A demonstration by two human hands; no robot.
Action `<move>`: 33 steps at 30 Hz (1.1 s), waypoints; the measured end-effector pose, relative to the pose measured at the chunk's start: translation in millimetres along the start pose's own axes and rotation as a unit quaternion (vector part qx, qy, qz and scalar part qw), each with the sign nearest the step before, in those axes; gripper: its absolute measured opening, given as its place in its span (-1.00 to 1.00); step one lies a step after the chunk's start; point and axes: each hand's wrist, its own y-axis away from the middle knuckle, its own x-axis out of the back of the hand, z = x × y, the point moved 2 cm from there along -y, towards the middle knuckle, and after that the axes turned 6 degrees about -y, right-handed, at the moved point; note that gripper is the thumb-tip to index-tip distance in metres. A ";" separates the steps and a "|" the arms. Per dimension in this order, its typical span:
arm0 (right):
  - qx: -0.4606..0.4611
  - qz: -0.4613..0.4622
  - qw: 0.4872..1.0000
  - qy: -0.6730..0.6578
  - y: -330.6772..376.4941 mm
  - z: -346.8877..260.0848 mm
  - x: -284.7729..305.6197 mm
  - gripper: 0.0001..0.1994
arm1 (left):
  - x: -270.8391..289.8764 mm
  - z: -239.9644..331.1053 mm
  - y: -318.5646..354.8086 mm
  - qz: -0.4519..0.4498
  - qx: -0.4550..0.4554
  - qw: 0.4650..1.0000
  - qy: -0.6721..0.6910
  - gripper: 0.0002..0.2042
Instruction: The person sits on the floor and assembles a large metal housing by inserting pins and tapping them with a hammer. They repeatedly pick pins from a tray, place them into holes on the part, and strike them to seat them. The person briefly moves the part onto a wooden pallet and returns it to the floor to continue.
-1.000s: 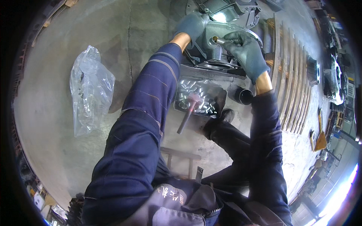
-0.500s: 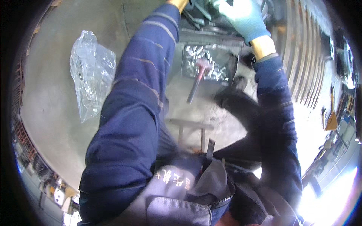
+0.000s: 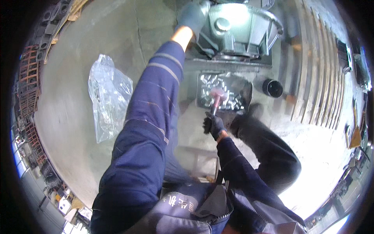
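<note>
A gloved fist, my right hand point(image 3: 214, 125), is closed round the handle of a hammer point(image 3: 219, 94) with a reddish head. The hammer head lies over a shallow dark tray point(image 3: 247, 89) that holds many small, shiny metal cylinders point(image 3: 233, 102). Farther off, my left hand point(image 3: 193, 16), in a dark glove, reaches to the left side of a large grey metal housing point(image 3: 243, 27). Its fingers are blurred and partly hidden against the housing, so their grip cannot be made out. The housing has a round boss and ribs and sits on a dark flat base point(image 3: 233, 62).
A crumpled clear plastic bag point(image 3: 109, 97) lies on the concrete floor to the left. Right of the tray stands a black cylindrical cup point(image 3: 272, 88). Long parallel slats point(image 3: 317, 74) run along the right side. My bent right leg point(image 3: 269, 148) is beside the tray.
My right hand has come down from the far end and taken hold of the hammer handle. My left hand is now visible by the housing. The view has shifted, showing more of the housing.
</note>
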 end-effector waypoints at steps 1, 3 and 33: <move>0.015 -0.023 0.999 0.033 12.8 -16.5 -5.2 -0.75 | 7.2 7.2 2.5 -0.017 0.006 0.999 0.032 -0.46; 0.043 -0.009 0.994 0.102 43.4 -39.7 -12.4 -0.78 | 18.7 14.4 7.7 -0.029 0.025 0.997 0.061 -0.45; 0.774 0.079 0.457 0.431 385.1 -284.0 -210.8 -0.76 | 21.9 16.3 8.5 -0.045 0.018 0.996 0.072 -0.52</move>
